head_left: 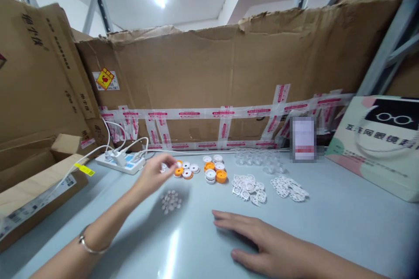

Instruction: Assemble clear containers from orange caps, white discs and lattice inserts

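My left hand reaches over the far left part of the table, its fingers curled in a pinch beside a cluster of small white and orange discs. White shows at its fingertips, but I cannot make out what they hold. Below its wrist lies a pile of small pale round pieces. Fingers stretched out and thumb apart, my right hand rests low over the near table with nothing in it. Ahead of it are larger white and orange round caps and white openwork discs.
More openwork pieces and clear plastic cups lie farther right. A plugged-in power strip and an open carton stand left. Cardboard walls the back; a printed box stands right.
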{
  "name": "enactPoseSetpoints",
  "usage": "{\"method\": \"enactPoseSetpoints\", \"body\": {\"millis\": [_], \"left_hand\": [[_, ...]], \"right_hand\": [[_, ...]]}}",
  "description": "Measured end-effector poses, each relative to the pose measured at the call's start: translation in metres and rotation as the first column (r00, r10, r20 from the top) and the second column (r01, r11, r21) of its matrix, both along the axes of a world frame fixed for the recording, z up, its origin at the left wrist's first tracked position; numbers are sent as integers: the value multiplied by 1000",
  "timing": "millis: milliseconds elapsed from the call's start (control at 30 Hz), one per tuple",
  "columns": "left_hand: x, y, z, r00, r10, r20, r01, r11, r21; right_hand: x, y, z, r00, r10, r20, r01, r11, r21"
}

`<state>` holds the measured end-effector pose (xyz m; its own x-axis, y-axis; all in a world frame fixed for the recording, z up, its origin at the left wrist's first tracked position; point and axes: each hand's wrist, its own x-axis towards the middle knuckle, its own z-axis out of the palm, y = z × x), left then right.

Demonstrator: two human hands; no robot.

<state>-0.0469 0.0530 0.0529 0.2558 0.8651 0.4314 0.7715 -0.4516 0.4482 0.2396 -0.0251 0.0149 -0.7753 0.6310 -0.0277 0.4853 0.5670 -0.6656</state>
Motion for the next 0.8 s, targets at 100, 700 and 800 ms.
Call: {"method": "enactPoseSetpoints", "body": {"millis": [100, 700, 800], "left_hand": [[49, -18, -17, 950, -305, -60, 300, 950, -86], [84, -15, -49, 874, -460, -157, 423, 880, -217], [80, -20, -43, 898, -417, -141, 389, 902, -189]], "right_hand": [[-2, 2, -5, 999, -22, -40, 25, 996, 80], [-7, 2, -12, 993, 21, -114, 8, 970, 244], [-6, 3, -13, 994, 29, -104, -3, 971, 239]]}}
